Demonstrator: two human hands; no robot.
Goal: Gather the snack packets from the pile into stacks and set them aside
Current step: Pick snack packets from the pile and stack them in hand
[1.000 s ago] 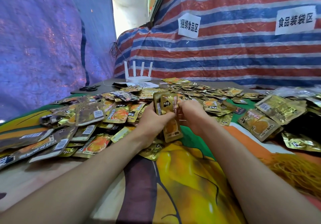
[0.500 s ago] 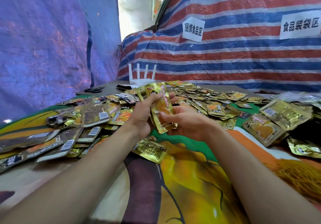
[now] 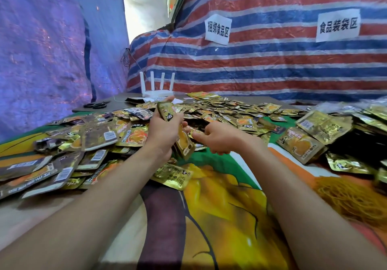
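I see a big, crinkly striped tarp [image 3: 272,66] behind the little white router [image 3: 157,88]. In front of the router lies a smooth cloth [image 3: 230,217] with a yellow and green picture, and a wide pile [image 3: 230,112] of flat, shiny gold snack packets is spread over it. Closer to me than the router, the left hand [image 3: 162,132] is wrapped round a thin stack [image 3: 167,112] of these packets, held up on end above the cloth. Just right of it, the right hand [image 3: 218,139] has curled fingers by the stack's edge, and I cannot tell if it pinches anything.
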